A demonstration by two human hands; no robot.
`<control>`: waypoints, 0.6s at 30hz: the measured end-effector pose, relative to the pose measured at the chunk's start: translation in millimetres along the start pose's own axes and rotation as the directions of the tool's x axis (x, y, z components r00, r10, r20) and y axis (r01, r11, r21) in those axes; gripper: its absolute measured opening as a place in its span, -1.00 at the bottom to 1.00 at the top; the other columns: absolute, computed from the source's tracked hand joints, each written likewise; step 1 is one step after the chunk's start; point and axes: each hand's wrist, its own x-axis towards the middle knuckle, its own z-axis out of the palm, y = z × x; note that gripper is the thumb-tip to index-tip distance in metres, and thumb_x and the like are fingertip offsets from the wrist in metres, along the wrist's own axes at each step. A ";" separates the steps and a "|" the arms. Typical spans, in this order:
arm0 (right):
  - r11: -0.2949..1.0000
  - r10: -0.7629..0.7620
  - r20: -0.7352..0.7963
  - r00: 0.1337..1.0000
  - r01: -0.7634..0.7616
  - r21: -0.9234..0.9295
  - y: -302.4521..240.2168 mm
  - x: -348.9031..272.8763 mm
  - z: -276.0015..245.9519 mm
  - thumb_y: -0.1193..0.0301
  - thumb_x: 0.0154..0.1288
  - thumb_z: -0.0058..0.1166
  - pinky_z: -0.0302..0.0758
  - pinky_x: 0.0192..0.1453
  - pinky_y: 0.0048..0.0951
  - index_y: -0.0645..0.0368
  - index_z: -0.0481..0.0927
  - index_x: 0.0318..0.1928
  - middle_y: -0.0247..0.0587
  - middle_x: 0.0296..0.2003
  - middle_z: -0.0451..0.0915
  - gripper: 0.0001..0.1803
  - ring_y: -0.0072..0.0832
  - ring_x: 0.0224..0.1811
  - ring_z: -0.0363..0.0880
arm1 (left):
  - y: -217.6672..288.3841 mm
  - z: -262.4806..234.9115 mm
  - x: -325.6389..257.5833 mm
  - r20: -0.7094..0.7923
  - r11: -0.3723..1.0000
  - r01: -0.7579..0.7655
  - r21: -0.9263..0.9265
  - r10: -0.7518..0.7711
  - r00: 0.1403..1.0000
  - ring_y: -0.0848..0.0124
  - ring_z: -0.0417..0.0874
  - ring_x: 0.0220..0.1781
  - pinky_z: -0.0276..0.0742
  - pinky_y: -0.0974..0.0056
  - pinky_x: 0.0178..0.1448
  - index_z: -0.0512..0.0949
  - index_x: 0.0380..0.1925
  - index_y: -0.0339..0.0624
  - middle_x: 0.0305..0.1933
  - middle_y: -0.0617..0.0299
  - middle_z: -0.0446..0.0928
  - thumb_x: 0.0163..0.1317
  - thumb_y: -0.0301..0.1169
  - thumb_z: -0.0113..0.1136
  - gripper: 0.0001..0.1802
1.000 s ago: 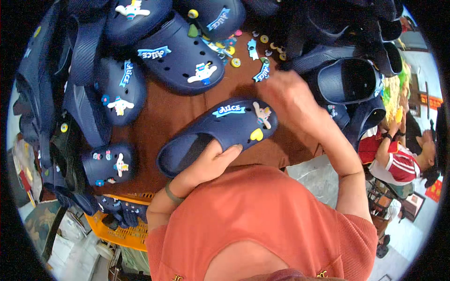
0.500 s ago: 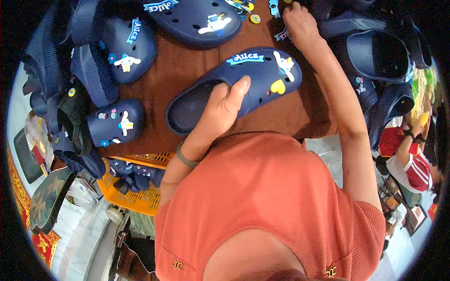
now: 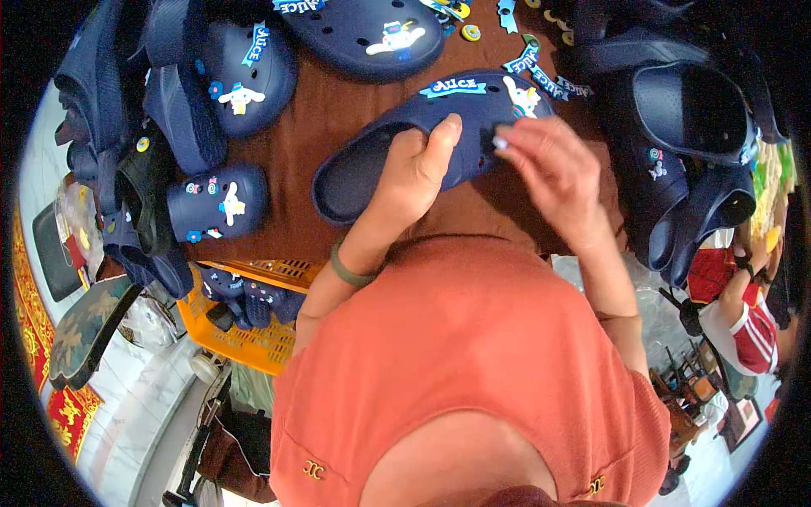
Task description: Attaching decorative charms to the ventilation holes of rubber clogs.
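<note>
My left hand (image 3: 414,173) grips a navy clog (image 3: 405,118) by its side, thumb on the upper and the other fingers hidden. A blue ribbon-shaped charm (image 3: 454,87) and a white long-eared character charm (image 3: 521,97) sit on its toe part. Over the toe's near side is my right hand (image 3: 557,173), slightly blurred, fingertips pinched together. Something small and pale shows at their tips; I cannot make out what it is. That hand covers the spot of the yellow heart charm. Several loose ribbon charms (image 3: 549,82) lie just beyond the clog.
On the brown table cover (image 3: 291,182) stand more decorated navy clogs, one large (image 3: 363,38) and one small (image 3: 218,203). More clogs (image 3: 693,110) crowd the right side. Small loose charms (image 3: 470,33) lie at the back. Below the table, an orange basket (image 3: 241,342) holds clogs.
My right hand has come back from the loose charms at the far right to the clog's toe. The left hand keeps its grip. The whole view has shifted slightly.
</note>
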 end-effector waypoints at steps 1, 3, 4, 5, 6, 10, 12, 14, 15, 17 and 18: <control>0.998 -0.056 -0.061 0.997 0.057 0.018 -0.3 -9.1 9.5 0.54 -0.03 0.37 0.58 -0.26 -0.35 0.14 0.68 -0.20 -0.14 -0.30 0.61 -0.71 -0.26 -0.30 0.63 | 4.7 2.7 -0.8 -0.015 1.000 0.004 0.012 -0.004 1.000 0.50 0.57 -0.19 0.49 0.34 -0.06 0.59 -0.13 -0.34 -0.20 0.23 0.61 0.41 -0.08 -0.10 -0.50; 0.990 -0.136 -0.129 0.982 0.138 0.009 -1.0 -16.4 24.4 0.55 -0.07 0.39 0.56 -0.32 -0.37 0.20 0.65 -0.27 -0.18 -0.33 0.60 -0.73 -0.30 -0.35 0.61 | 4.4 3.6 -2.6 -0.034 1.000 0.012 0.026 -0.011 0.999 0.47 0.60 -0.20 0.50 0.32 -0.07 0.60 -0.17 -0.34 -0.20 0.20 0.62 0.38 -0.01 -0.11 -0.45; 0.987 -0.159 -0.168 0.973 0.162 0.002 0.1 -18.7 29.9 0.55 -0.08 0.40 0.56 -0.32 -0.37 0.21 0.64 -0.30 -0.19 -0.34 0.59 -0.74 -0.32 -0.37 0.60 | 1.4 1.9 -1.8 -0.045 0.998 0.016 0.055 -0.014 0.999 0.48 0.59 -0.22 0.50 0.32 -0.09 0.61 -0.18 -0.34 -0.22 0.21 0.62 0.37 -0.01 -0.11 -0.44; 0.987 -0.159 -0.169 0.973 0.161 0.002 2.4 -21.4 32.8 0.55 -0.08 0.40 0.56 -0.32 -0.37 0.21 0.64 -0.30 -0.19 -0.34 0.59 -0.74 -0.32 -0.37 0.60 | -0.2 1.1 -1.6 -0.057 0.996 0.020 0.083 -0.016 0.998 0.48 0.59 -0.23 0.49 0.33 -0.11 0.61 -0.20 -0.34 -0.25 0.22 0.62 0.37 0.00 -0.11 -0.44; 0.979 -0.203 -0.188 0.961 0.203 -0.020 4.6 -24.0 34.9 0.56 -0.08 0.37 0.56 -0.34 -0.37 0.21 0.65 -0.27 -0.20 -0.35 0.59 -0.73 -0.32 -0.38 0.59 | 1.3 2.2 -2.7 -0.056 0.996 0.020 0.084 -0.015 0.998 0.48 0.59 -0.23 0.49 0.33 -0.11 0.61 -0.20 -0.34 -0.25 0.22 0.62 0.37 0.00 -0.11 -0.44; 0.947 -0.320 -0.145 0.936 0.309 -0.092 15.3 -32.1 35.2 0.53 -0.06 0.24 0.55 -0.29 -0.35 0.18 0.66 -0.18 -0.25 -0.31 0.58 -0.68 -0.33 -0.34 0.57 | 4.9 -1.6 -1.8 -0.049 0.995 0.067 0.075 -0.063 0.997 0.53 0.54 -0.31 0.46 0.34 -0.21 0.60 -0.22 -0.35 -0.32 0.30 0.59 0.41 -0.09 -0.10 -0.50; 0.931 -0.341 -0.121 0.932 0.318 -0.177 19.7 -36.9 35.2 0.51 -0.04 0.20 0.53 -0.20 -0.30 0.14 0.66 -0.13 -0.28 -0.26 0.58 -0.65 -0.33 -0.26 0.56 | 3.5 -3.3 1.3 -0.005 0.994 0.091 0.065 -0.091 0.996 0.57 0.50 -0.33 0.45 0.35 -0.23 0.58 -0.17 -0.36 -0.30 0.34 0.56 0.44 -0.18 -0.10 -0.57; 0.908 -0.369 -0.097 0.924 0.336 -0.250 19.5 -37.8 32.9 0.49 -0.02 0.15 0.51 -0.11 -0.26 0.10 0.65 -0.09 -0.30 -0.21 0.57 -0.62 -0.32 -0.18 0.54 | 1.8 -3.4 0.8 -0.018 0.997 -0.062 0.054 0.063 0.998 0.51 0.50 -0.43 0.44 0.29 -0.32 0.58 -0.21 -0.33 -0.37 0.22 0.60 0.42 -0.17 -0.05 -0.60; 0.913 -0.330 -0.042 0.943 0.307 -0.267 16.8 -37.3 31.0 0.47 -0.02 0.15 0.45 -0.01 -0.19 0.07 0.65 -0.07 -0.32 -0.15 0.56 -0.61 -0.30 -0.09 0.50 | -8.9 -9.0 -0.6 -0.024 0.996 -0.066 0.057 0.067 0.997 0.51 0.50 -0.43 0.44 0.29 -0.32 0.58 -0.21 -0.33 -0.37 0.22 0.60 0.42 -0.17 -0.05 -0.60; 0.909 -0.283 0.049 0.958 0.284 -0.305 10.9 -39.1 26.3 0.44 -0.02 0.16 0.34 0.14 -0.04 0.01 0.64 -0.04 -0.33 -0.05 0.54 -0.58 -0.25 0.05 0.42 | -23.9 -23.0 -6.9 0.063 0.788 -0.240 0.566 0.249 0.966 0.35 0.56 -0.50 0.44 0.21 -0.42 0.59 -0.22 -0.26 -0.42 0.00 0.61 0.39 -0.17 0.02 -0.65; 0.901 -0.276 0.086 0.957 0.289 -0.324 8.4 -46.2 23.4 0.43 -0.03 0.16 0.29 0.19 0.02 0.00 0.63 -0.03 -0.32 -0.02 0.53 -0.56 -0.22 0.10 0.38 | -20.8 -13.7 -9.6 0.118 0.813 -0.321 0.486 0.303 0.946 0.14 0.59 -0.55 0.43 0.12 -0.51 0.61 -0.31 -0.23 -0.52 -0.12 0.55 0.33 -0.14 0.12 -0.65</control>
